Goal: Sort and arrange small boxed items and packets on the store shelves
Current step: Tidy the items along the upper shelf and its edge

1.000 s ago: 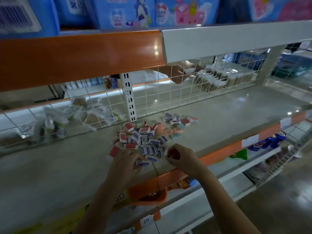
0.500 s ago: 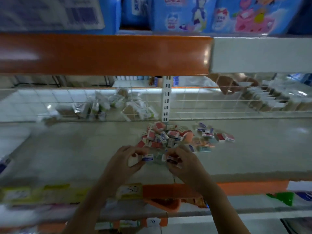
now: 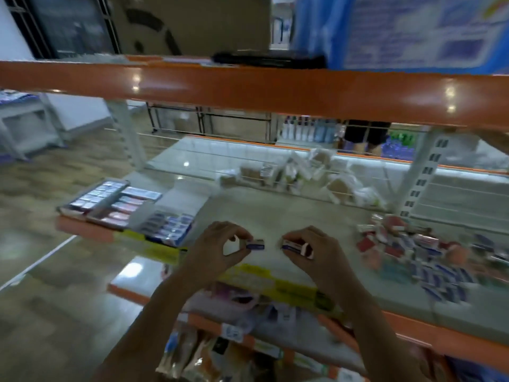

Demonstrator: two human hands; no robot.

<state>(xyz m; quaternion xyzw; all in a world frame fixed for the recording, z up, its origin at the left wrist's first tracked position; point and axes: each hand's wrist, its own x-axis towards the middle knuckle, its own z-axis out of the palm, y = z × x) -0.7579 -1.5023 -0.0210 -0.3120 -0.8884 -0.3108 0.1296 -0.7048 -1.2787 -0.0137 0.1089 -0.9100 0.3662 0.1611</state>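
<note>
Pinching small boxes — left hand (image 3: 220, 249) one (image 3: 255, 244), right hand (image 3: 316, 252) another (image 3: 292, 246) — pile (image 3: 413, 249) rightward.

1. My left hand (image 3: 220, 249) and its forearm are bare; no sleeve shows in the view.
2. My right hand (image 3: 316, 253) and its forearm are bare too, up to the near edge of the view.
3. I see no ring, no watch and no glove on either hand.

glossy orange shelf edge (image 3: 248, 89), white wire-mesh backing (image 3: 454, 194), polished floor (image 3: 55, 312)
</note>
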